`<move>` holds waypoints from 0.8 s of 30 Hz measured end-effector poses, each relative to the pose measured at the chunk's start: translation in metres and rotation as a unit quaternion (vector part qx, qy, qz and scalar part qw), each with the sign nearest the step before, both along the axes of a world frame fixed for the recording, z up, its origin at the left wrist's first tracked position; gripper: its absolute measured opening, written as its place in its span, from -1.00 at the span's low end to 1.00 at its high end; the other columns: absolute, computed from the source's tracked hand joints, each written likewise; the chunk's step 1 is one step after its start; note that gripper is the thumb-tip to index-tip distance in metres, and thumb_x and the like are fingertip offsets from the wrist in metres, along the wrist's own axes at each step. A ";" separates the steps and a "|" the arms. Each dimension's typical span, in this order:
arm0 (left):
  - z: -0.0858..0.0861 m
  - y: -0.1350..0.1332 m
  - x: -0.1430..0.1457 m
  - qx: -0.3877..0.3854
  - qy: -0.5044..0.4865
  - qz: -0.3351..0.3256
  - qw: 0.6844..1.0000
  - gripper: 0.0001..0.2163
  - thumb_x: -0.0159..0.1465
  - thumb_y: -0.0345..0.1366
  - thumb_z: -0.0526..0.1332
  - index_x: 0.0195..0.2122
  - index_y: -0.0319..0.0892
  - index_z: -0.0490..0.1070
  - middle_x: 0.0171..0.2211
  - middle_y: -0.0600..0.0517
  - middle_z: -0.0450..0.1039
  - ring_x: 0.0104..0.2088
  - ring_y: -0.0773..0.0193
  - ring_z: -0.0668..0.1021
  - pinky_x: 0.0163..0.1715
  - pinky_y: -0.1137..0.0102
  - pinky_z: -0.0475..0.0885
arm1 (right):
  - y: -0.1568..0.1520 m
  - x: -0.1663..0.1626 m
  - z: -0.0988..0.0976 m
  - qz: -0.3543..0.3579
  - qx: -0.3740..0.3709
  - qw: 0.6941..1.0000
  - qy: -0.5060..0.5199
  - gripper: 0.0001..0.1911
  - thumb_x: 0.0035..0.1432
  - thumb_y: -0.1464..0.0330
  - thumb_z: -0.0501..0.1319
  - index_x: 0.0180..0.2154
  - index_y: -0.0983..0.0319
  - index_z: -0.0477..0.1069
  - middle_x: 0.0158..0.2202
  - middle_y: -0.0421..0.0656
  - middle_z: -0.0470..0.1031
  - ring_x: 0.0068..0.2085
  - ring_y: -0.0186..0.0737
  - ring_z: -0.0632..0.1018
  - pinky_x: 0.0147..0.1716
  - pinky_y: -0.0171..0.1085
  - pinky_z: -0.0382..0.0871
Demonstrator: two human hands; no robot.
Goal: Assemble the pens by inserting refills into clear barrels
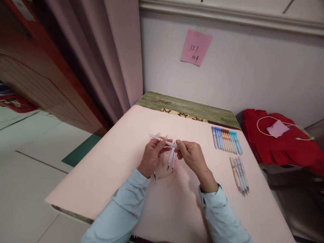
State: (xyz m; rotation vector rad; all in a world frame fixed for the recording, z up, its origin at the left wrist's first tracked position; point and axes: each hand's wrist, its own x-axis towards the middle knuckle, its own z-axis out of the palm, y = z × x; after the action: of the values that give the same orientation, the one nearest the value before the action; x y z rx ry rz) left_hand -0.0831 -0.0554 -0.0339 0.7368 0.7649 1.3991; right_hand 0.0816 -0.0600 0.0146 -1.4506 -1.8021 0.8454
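Note:
A slim white pen (171,144) is held up above the table between my two hands. My left hand (151,157) closes its thumb and fingers round the pen's middle, and a clear tip sticks out to the left. At the pen's right end, my right hand (191,154) pinches with thumb and forefinger. Just below the hands lie several thin white refills with dark tips (171,158). More slender pale pieces are behind the left hand, partly hidden by it.
On the right of the pink-covered table (113,148) lies a row of blue, brown and light-blue pens (226,140). Nearer is a group of clear and grey pens (240,177). A red cloth-covered seat (283,152) holds a pink note and a white cord. A wall stands behind.

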 end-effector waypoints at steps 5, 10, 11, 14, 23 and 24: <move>0.001 0.001 0.000 -0.003 -0.016 0.003 1.000 -0.80 0.17 -0.22 0.40 -0.29 -0.24 0.55 -0.22 -0.07 0.61 -0.26 0.26 0.62 -0.18 0.38 0.52 | 0.000 -0.001 -0.001 -0.009 0.055 0.998 0.012 -0.73 0.09 0.11 0.35 -0.31 0.16 0.50 -0.44 -0.22 0.56 -0.41 -0.26 0.52 -0.41 -0.34 0.30; 0.000 0.000 0.000 -0.007 -0.002 -0.006 1.000 -0.79 0.17 -0.21 0.40 -0.27 -0.22 0.54 -0.16 -0.10 0.61 -0.22 0.24 0.62 -0.17 0.36 0.50 | -0.001 -0.001 0.001 -0.010 0.032 0.999 -0.023 -0.65 0.24 0.10 0.21 -0.49 0.16 0.47 -0.55 -0.22 0.52 -0.51 -0.29 0.48 -0.47 -0.33 0.25; 0.000 0.000 0.000 -0.006 0.000 -0.005 1.000 -0.80 0.17 -0.21 0.40 -0.27 -0.22 0.54 -0.17 -0.10 0.61 -0.23 0.25 0.62 -0.18 0.37 0.50 | -0.001 -0.001 0.002 -0.003 0.021 0.999 -0.030 -0.61 0.27 0.10 0.17 -0.52 0.16 0.47 -0.57 -0.22 0.52 -0.53 -0.29 0.48 -0.47 -0.33 0.25; 0.000 -0.001 0.000 -0.009 0.001 0.004 1.000 -0.80 0.16 -0.21 0.40 -0.29 -0.22 0.54 -0.20 -0.09 0.62 -0.28 0.27 0.62 -0.21 0.38 0.49 | -0.002 -0.003 0.003 0.019 0.004 0.999 -0.046 -0.57 0.33 0.14 0.10 -0.52 0.15 0.49 -0.58 -0.22 0.54 -0.52 -0.28 0.52 -0.43 -0.32 0.26; 0.006 0.000 0.001 -0.009 0.016 0.004 1.000 -0.78 0.16 -0.20 0.40 -0.31 -0.26 0.55 -0.30 -0.07 0.61 -0.28 0.25 0.62 -0.18 0.37 0.50 | -0.005 -0.007 -0.001 -0.051 0.084 0.990 -0.104 -0.72 0.14 0.05 0.33 -0.28 0.10 0.57 -0.39 -0.20 0.61 -0.38 -0.22 0.55 -0.41 -0.31 0.20; 0.005 0.000 0.001 -0.005 0.028 0.003 1.000 -0.78 0.16 -0.19 0.41 -0.31 -0.26 0.55 -0.30 -0.06 0.61 -0.28 0.24 0.62 -0.17 0.36 0.51 | -0.006 -0.008 -0.001 -0.058 0.089 0.988 -0.110 -0.73 0.15 0.05 0.32 -0.33 0.11 0.56 -0.40 -0.20 0.60 -0.38 -0.23 0.55 -0.41 -0.31 0.20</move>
State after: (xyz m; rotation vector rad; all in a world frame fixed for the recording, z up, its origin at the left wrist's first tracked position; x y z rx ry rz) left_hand -0.0826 -0.0550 -0.0290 0.7687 0.8167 1.3835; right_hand 0.0740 -0.0659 0.0136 -1.5629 -1.8773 0.4675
